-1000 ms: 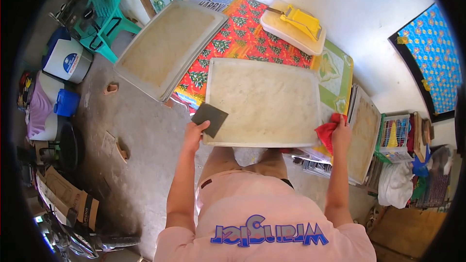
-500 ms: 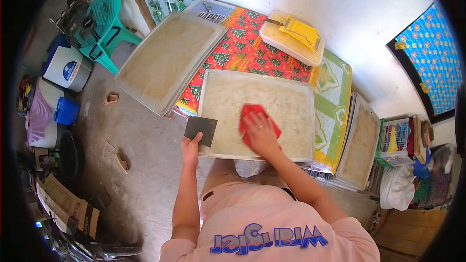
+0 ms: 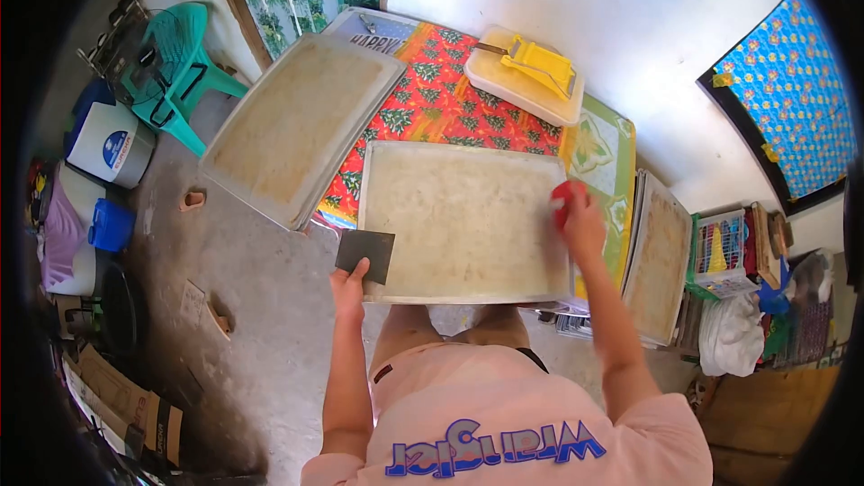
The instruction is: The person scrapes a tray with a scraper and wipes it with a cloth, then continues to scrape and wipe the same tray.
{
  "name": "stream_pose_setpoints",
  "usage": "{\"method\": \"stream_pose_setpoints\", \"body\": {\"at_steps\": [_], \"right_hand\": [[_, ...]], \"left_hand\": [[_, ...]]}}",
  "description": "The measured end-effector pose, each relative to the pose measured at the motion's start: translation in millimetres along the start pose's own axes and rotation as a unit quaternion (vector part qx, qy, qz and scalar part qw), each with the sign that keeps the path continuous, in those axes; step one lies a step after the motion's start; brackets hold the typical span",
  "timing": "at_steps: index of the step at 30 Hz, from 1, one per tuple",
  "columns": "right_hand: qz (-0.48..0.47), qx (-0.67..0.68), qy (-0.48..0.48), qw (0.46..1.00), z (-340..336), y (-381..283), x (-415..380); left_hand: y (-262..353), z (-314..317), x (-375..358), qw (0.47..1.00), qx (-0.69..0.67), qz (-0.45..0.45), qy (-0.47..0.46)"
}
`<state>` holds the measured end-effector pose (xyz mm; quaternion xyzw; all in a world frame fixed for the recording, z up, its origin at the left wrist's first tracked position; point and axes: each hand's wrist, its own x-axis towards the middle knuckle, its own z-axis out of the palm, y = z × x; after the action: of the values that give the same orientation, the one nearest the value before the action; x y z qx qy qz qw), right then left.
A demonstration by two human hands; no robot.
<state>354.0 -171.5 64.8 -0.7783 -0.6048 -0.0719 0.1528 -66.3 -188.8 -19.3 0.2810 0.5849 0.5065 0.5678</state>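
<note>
A shallow metal tray [image 3: 463, 225] with a worn, greyish-beige surface lies in front of me on the table. At its right rim, my right hand [image 3: 585, 223] is closed on a bunched red cloth [image 3: 567, 202], slightly blurred by motion. My left hand [image 3: 348, 290] grips a flat, dark square sheet [image 3: 365, 255] by its lower edge, thumb on top. This sheet overlaps the tray's lower left corner. Behind the tray stands a white tub [image 3: 522, 94] with a yellow plastic piece [image 3: 543, 65] on top.
Several similar trays [image 3: 301, 130] are stacked at the table's left end, jutting over the floor. More trays [image 3: 655, 261] lean at the right. A red patterned tablecloth [image 3: 432, 94] covers the table. A green chair [image 3: 193, 72] stands left; a wire basket [image 3: 723, 247] is at right.
My right hand has moved with the red cloth from the tray's middle to its right rim. The cloth, spread flat earlier, is now bunched. My left hand still holds the dark sheet.
</note>
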Motion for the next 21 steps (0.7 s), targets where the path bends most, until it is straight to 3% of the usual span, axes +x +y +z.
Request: {"method": "stream_pose_setpoints", "body": {"at_steps": [1,4,5,8,10,12,15,17,20,21], "right_hand": [[-0.011,-0.002,-0.058,0.998,5.1,-17.6,-24.8],[-0.186,0.011,-0.077,0.979,29.6,-45.4,-111.7],[-0.211,0.062,-0.039,0.975,25.8,-47.6,-124.1],[-0.044,-0.039,-0.015,0.998,44.9,22.1,-114.7],[0.130,-0.073,-0.067,0.987,24.1,60.1,-81.2],[0.134,-0.034,0.009,0.990,25.7,97.6,-53.1],[0.119,0.033,0.034,0.992,-3.5,33.1,-3.8],[0.064,0.121,0.037,0.990,15.3,8.3,19.8],[0.063,0.034,0.018,0.997,65.5,-22.7,39.4],[0.065,-0.002,0.029,0.997,85.0,-31.3,37.8]], "left_hand": [[1.0,0.9,1.1,1.000,-0.003,-0.001,0.004],[-0.6,0.8,0.4,1.000,-0.018,0.021,0.008],[-1.5,-1.6,1.5,1.000,-0.008,0.012,-0.001],[-7.5,-8.2,-2.4,1.000,0.006,-0.006,-0.022],[-11.0,-6.5,-10.7,0.999,0.002,-0.004,-0.040],[-9.3,-3.5,-21.3,0.999,0.013,-0.019,-0.037],[-14.8,-3.1,-38.1,0.998,0.015,-0.047,-0.049],[-18.0,-1.7,-50.0,0.997,0.019,-0.056,-0.054],[-16.4,-6.0,-60.1,0.992,0.043,-0.107,-0.046],[-25.8,-12.3,-55.4,0.995,0.064,-0.065,-0.035]]}}
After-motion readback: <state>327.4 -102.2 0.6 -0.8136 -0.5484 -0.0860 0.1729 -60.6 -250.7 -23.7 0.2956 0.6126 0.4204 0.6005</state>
